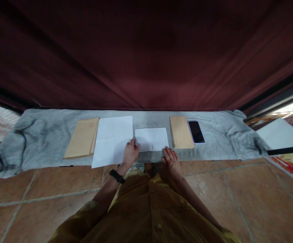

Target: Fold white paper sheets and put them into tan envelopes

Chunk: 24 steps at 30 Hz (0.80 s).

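Note:
A folded white sheet (152,138) lies on a grey cloth (47,135) in front of me. My left hand (130,152), with a black band on the wrist, pinches the sheet's left edge, fingers closed. My right hand (172,161) rests flat with fingers spread at the sheet's lower right corner, holding nothing. A larger white paper (112,138) lies just left of the folded sheet, partly under my left hand.
A stack of brown envelopes (82,137) lies at the left, another brown envelope (181,132) at the right with a black phone (196,131) beside it. A dark red curtain (146,54) hangs behind. The floor is brown tile (250,195). More paper (279,133) lies far right.

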Tool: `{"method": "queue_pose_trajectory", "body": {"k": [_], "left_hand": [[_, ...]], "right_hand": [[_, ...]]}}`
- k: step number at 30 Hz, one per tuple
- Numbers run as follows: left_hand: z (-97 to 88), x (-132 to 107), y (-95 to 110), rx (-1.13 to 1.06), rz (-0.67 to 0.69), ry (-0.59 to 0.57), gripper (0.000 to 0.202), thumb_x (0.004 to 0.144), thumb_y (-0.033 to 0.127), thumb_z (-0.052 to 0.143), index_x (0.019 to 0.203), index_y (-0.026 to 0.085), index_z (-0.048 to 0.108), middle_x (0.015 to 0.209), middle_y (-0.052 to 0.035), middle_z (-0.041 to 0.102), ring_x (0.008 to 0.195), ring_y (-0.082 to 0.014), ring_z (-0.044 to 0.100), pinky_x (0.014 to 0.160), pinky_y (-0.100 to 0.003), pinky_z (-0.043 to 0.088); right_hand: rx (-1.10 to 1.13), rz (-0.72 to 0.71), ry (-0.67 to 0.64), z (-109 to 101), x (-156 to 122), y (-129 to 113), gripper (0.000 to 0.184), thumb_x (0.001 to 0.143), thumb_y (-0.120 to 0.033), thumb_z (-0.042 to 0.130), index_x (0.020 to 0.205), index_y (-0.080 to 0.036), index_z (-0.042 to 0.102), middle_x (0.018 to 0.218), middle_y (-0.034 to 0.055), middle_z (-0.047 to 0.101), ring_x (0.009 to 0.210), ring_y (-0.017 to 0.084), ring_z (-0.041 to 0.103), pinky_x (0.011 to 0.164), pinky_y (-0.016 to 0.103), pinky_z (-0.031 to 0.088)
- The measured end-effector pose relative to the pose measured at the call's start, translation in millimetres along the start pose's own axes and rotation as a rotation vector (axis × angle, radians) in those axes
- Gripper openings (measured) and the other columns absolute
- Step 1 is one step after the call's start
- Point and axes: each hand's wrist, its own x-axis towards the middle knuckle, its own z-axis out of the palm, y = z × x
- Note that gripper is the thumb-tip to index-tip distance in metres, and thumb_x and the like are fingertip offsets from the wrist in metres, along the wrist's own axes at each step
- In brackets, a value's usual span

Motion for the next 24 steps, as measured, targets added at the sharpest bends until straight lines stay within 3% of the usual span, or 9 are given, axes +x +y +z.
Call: {"method": "queue_pose_trajectory", "body": {"k": [6,12,17,24], "left_hand": [[2.3,5,-6,-0.164,-0.131,-0.019,0.033,0.075,0.026,0.069,0.107,0.019,0.067,0.068,0.0012,0.066,0.066,-0.0184,0.062,0.066,-0.029,0.047],[-2.9,3,-6,-0.329,-0.185,-0.027,0.019,0.067,0.036,0.073,0.075,0.020,0.066,0.054,0.0044,0.056,0.057,-0.0151,0.056,0.054,-0.025,0.040],[-11.2,-4,-7,-0.428,-0.221,-0.087,0.020,0.059,0.033,0.075,0.055,0.021,0.060,0.048,0.0055,0.050,0.050,-0.0119,0.049,0.048,-0.023,0.034],[-8.8,-27,-10,-0.618,-0.294,-0.104,0.029,0.052,0.037,0.081,0.065,0.019,0.062,0.060,0.0040,0.059,0.054,-0.0116,0.053,0.049,-0.023,0.042]], "right_hand": [[0.034,-0.007,0.010,0,2,3,0.053,0.103,-0.025,0.040,0.156,-0.020,0.037,0.158,0.0128,0.045,0.147,0.029,0.039,0.117,0.053,0.038],[0.074,0.000,0.051,0,2,0,0.053,0.103,-0.021,0.042,0.155,-0.021,0.038,0.155,0.0143,0.048,0.147,0.029,0.040,0.116,0.055,0.039],[0.185,0.022,0.079,-2,3,1,0.051,0.101,-0.020,0.042,0.152,-0.020,0.043,0.153,0.0155,0.049,0.145,0.028,0.043,0.116,0.055,0.041],[0.561,0.339,0.166,-6,-2,-13,0.038,0.099,-0.036,0.046,0.130,-0.021,0.063,0.129,0.0137,0.066,0.120,0.026,0.062,0.104,0.047,0.052]]}}
